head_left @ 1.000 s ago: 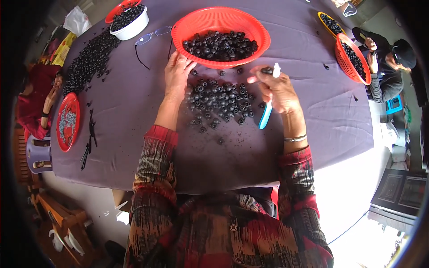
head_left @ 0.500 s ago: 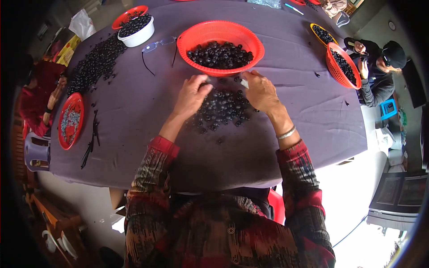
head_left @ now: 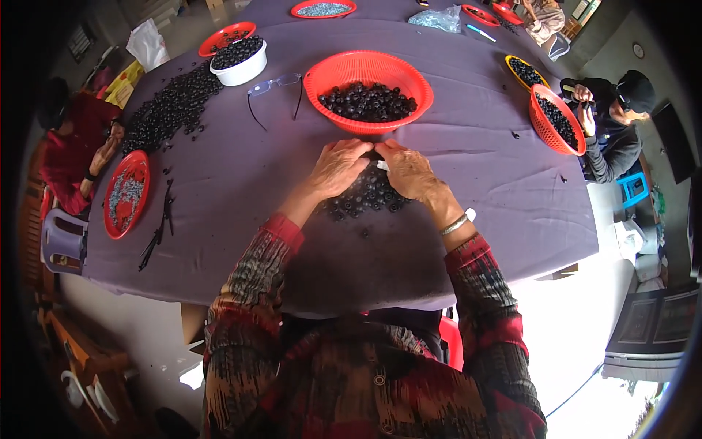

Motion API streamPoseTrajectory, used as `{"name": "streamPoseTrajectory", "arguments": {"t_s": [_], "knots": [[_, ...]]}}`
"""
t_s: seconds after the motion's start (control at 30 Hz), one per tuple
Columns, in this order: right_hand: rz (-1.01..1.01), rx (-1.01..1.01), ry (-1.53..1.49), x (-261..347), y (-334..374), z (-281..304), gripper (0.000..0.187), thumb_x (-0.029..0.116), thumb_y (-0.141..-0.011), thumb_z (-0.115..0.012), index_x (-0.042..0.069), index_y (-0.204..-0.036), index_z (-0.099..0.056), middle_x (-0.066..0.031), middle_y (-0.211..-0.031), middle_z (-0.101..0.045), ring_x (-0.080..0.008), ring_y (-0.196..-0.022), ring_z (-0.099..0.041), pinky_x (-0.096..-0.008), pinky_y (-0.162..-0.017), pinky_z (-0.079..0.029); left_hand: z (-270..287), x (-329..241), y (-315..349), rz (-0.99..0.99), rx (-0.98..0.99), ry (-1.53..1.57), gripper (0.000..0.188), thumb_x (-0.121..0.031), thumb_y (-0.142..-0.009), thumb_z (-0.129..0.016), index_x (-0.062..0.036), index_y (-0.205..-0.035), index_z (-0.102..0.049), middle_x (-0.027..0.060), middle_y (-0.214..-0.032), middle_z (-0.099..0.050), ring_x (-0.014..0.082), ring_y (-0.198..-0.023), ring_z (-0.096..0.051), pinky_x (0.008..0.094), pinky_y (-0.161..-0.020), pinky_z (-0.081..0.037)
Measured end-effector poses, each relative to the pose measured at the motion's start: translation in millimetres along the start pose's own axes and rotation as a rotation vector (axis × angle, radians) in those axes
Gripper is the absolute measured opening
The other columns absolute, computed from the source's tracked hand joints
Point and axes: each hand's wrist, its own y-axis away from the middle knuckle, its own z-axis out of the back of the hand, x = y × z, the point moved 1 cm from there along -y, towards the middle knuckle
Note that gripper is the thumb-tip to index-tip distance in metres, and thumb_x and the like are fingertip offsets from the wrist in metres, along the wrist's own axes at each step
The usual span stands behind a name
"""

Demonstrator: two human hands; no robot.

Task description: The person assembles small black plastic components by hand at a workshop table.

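A loose pile of small round black pieces (head_left: 365,199), several with a pale ring-like mark, lies on the purple-grey tablecloth before me. At its far edge my two hands meet. My left hand (head_left: 339,170) has its fingers curled inward, the tips touching or nearly touching the right hand's. My right hand (head_left: 411,171), with a bracelet on its wrist, is closed likewise. A small white object (head_left: 383,166) shows under its thumb side; its kind is unclear. What lies between the fingertips is hidden. Just beyond stands a red plastic basket (head_left: 420,80), partly filled with like black pieces.
Eyeglasses (head_left: 274,85) lie left of the basket. Farther left are a white tub (head_left: 241,72), a spread of black pieces (head_left: 168,110), a red tray (head_left: 110,212) of grey-blue bits and black strips (head_left: 157,234). People sit left and right; a red basket (head_left: 545,121) stands at the right.
My hands have come together from either side of the pile's far end; their fingers now meet. The whole view has shifted slightly, showing more of the table's far side.
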Motion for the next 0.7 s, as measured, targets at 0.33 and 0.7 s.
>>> {"name": "streamPoseTrajectory", "arguments": {"t_s": [0.33,0.7], "knots": [[0.077,-0.215,-0.299,14.1,31.3,27.6,0.04,0.001,-0.076,-0.057,0.003,-0.116,-0.055,-0.0202,-0.116,-0.058,-0.0376,-0.107,-0.055,-0.0421,-0.091,-0.046,27.7,-15.5,58.3,-0.028,-0.213,0.031,0.037,-0.023,-0.091,-0.05,-0.0064,-0.124,-0.052,0.0129,-0.122,-0.055,0.0293,-0.121,-0.045,0.0404,-0.102,-0.031],[-0.575,0.136,-0.333,-31.4,65.9,54.3,0.042,0.006,-0.077,-0.049,-0.001,-0.119,-0.05,-0.0177,-0.076,-0.064,-0.0279,-0.061,-0.065,-0.0358,-0.051,-0.052,33.5,-5.3,166.8,0.338,-0.436,0.364,0.034,-0.004,-0.083,-0.063,-0.0015,-0.116,-0.055,0.0069,-0.104,-0.06,0.0154,-0.091,-0.06,0.0264,-0.078,-0.048]]}}
